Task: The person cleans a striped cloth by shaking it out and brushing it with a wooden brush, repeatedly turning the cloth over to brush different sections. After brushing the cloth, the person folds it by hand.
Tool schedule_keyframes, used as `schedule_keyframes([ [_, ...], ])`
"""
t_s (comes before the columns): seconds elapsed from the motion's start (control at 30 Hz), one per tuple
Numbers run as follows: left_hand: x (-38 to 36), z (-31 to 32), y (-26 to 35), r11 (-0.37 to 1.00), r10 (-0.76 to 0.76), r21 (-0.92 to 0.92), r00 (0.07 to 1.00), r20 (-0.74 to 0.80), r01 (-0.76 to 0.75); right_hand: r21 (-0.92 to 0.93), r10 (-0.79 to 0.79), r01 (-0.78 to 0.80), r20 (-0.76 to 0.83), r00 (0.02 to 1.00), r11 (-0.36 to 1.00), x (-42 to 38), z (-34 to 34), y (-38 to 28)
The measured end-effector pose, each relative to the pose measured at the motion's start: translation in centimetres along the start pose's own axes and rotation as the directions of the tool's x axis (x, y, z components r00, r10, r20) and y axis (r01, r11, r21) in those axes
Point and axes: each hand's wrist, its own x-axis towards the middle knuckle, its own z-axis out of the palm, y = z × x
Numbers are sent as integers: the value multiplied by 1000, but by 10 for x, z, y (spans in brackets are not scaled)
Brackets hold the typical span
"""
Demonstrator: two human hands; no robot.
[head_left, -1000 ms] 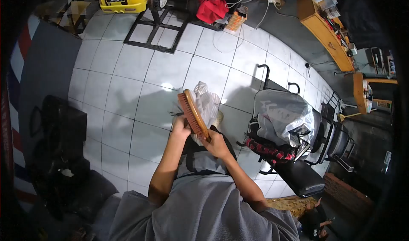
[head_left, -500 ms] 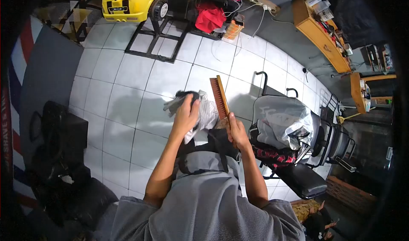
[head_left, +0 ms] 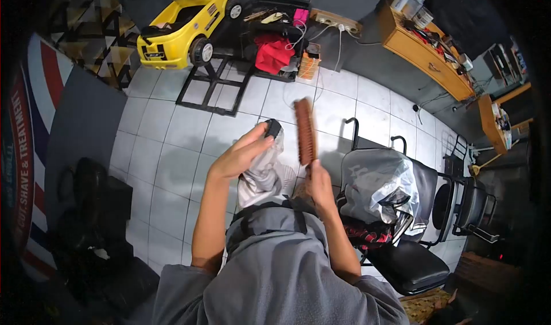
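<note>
Brush (head_left: 305,131) raised higher in right hand (head_left: 319,185); left hand (head_left: 240,155) grips cloth (head_left: 261,173)

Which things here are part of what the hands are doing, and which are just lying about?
In use: wooden brush in the right hand; pale cloth with a dark object, gripped by the left hand.
Lying about: yellow toy car, red cloth, barber chair, wooden shelf.

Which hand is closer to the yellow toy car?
Left. The left hand, gripping a cloth, sits nearer the yellow toy car; the right hand, holding the brush, is farther off.
</note>
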Motion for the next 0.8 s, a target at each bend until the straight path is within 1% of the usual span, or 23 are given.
schedule_keyframes([
  [0.03, 2, 12, 6, 996, -12, -92, 1000, 16, 13, 241, 42, -53, 51, 998, 969, -2, -13, -17],
  [0.07, 3, 24, 11, 982, -24, -186, 999, 28, 29, 302, 21, -49, 97, 995, 952, -4, -26, -31],
  [0.1, 7, 36, 14, 981, -16, -195, 999, 33, 22, 291, -9, -13, 73, 997, 957, -9, -34, -51],
  [0.13, 10, 50, 15, 982, -20, -189, 1000, -11, 18, 283, -41, 26, 49, 998, 959, -12, -36, -64],
  [0.2, 13, 78, 16, 984, -33, -177, 995, -96, 15, 98, -294, 286, 82, 952, 953, 2, -31, -26],
  [0.23, 14, 93, 23, 980, -11, -201, 996, -85, -7, -55, -479, 492, 154, 864, 869, -1, -31, -49],
  [0.27, 15, 102, 26, 982, 35, -179, 993, -111, -55, 144, -374, 350, 220, 901, 926, 4, -25, -32],
  [0.33, 10, 113, 32, 981, 118, -133, 979, -165, -140, -109, -399, 429, 220, 890, 897, 28, -26, 16],
  [0.37, 6, 117, 35, 979, 160, -100, 972, -170, -178, -316, -285, 384, 316, 905, 868, 39, -35, 35],
  [0.43, 0, 123, 39, 951, 231, -150, 946, -230, -268, -521, -135, 294, 321, 937, 801, 53, -52, 94],
  [0.47, -3, 128, 41, 933, 266, -174, 928, -262, -316, -617, -62, 252, 313, 948, 746, 58, -61, 132],
  [0.5, -6, 135, 43, 917, 298, -157, 893, -338, -366, -679, -27, 324, 409, 912, 659, 70, -77, 191],
  [0.53, -7, 137, 42, 901, 302, -212, 897, -324, -379, -723, 18, 400, 495, 869, 563, 77, -93, 232],
  [0.57, -7, 137, 39, 880, 308, -267, 900, -308, -392, -643, -40, 409, 507, 861, 647, 73, -104, 228],
  [0.6, -8, 135, 37, 857, 317, -320, 903, -290, -403, -684, 42, 302, 438, 898, 664, 78, -113, 228],
  [0.63, -10, 129, 26, 861, 338, -263, 876, -344, -435, -716, 127, 189, 363, 923, 672, 84, -120, 228],
  [0.67, -10, 127, 21, 864, 351, -259, 885, -306, -432, -738, 213, 69, 281, 936, 671, 89, -123, 229],
  [0.7, -6, 129, 20, 867, 364, -257, 894, -261, -428, -540, 331, -228, 101, 938, 811, 94, -120, 214],
  [0.73, -2, 131, 19, 870, 374, -256, 902, -214, -422, -366, 409, -367, 42, 911, 855, 101, -118, 189],
  [0.77, 0, 134, 17, 875, 309, -296, 913, -265, -382, -251, 263, -256, -4, 965, 934, 103, -112, 158],
  [0.8, 3, 136, 15, 878, 280, -321, 925, -257, -355, -141, 120, -129, -71, 990, 982, 98, -106, 122],
])
